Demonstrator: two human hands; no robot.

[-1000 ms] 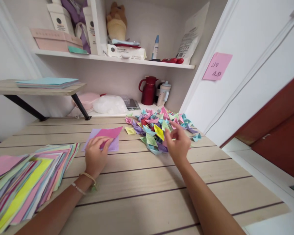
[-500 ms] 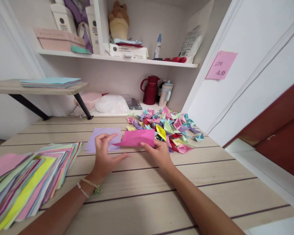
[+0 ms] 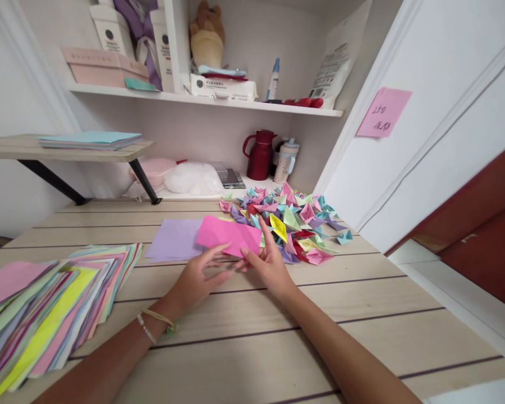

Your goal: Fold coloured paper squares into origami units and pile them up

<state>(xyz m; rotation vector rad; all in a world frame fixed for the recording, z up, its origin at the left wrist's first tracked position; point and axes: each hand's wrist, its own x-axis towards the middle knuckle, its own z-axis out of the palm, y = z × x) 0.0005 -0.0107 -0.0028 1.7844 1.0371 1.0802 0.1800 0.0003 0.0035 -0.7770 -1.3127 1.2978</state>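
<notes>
A bright pink sheet of paper [image 3: 229, 234], which looks folded, is held above the table by my right hand [image 3: 271, 264]. The right thumb presses on its near face and the fingers are behind it. My left hand [image 3: 202, 278] is beside the sheet's lower edge, thumb and fingers apart; one fingertip seems to touch the edge. Flat purple paper [image 3: 172, 241] lies on the table just left of the pink sheet. Close behind my right hand spreads a heap of small folded paper boats [image 3: 292, 216] in many colours.
A fanned stack of coloured paper [image 3: 59, 314] covers the table's left side. More sheets [image 3: 90, 140] lie on a small raised shelf [image 3: 8, 147] with black legs [image 3: 145, 182]. A red jug [image 3: 260, 156], a cup [image 3: 286, 161] and a white plastic bag [image 3: 193, 179] stand at the back.
The pink sheet has tilted up, so more of its face shows. My left hand has moved right, toward the sheet's lower edge. My right index finger now points upward.
</notes>
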